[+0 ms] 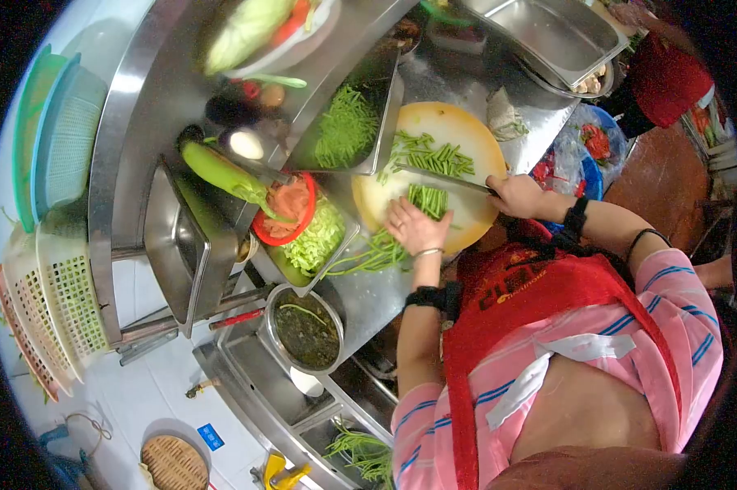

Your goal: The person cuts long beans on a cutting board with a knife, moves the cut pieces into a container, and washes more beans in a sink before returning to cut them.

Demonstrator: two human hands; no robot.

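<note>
A round, pale yellow cutting board (484, 147) lies on the metal counter. My right hand (518, 197) is closed around the handle of a kitchen knife (454, 181), whose blade reaches left across the board. My left hand (417, 226) presses down on a bundle of long green beans (428, 198) just below the blade, fingers bent over them. Uncut ends of the beans trail off the board's lower left side. Beyond the knife, short cut bean pieces (446, 158) are spread over the board.
A metal tray of shredded green vegetable (346, 126) stands left of the board. Below it, a red basket (312, 204) of pinkish slices sits by chopped pale-green vegetable (311, 237). A metal pot (341, 327) stands over the sink's edge. Another person's red clothing (673, 82) shows upper right.
</note>
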